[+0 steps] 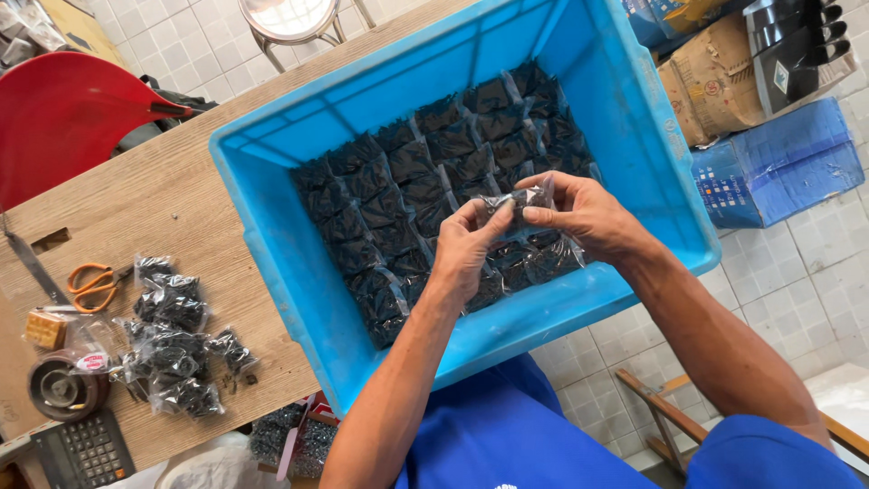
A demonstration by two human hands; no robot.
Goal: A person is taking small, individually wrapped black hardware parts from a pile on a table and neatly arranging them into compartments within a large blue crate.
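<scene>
A big blue plastic crate (272, 226) rests on the wooden table and holds rows of small clear bags of black screws (407, 195). Above the crate's near right part, my left hand (462, 254) and my right hand (584, 213) both pinch one small clear bag of black screws (518, 201) by its top edge. The bag hangs just over the packed rows. My forearms reach in from the lower edge of the view.
Loose bags of black screws (176, 349) lie on the wooden table (181, 181) left of the crate, with orange-handled scissors (95, 282), a tape roll (59, 388) and a calculator (86, 448). A red chair (63, 113) stands far left; cardboard boxes (769, 163) sit on the tiled floor right.
</scene>
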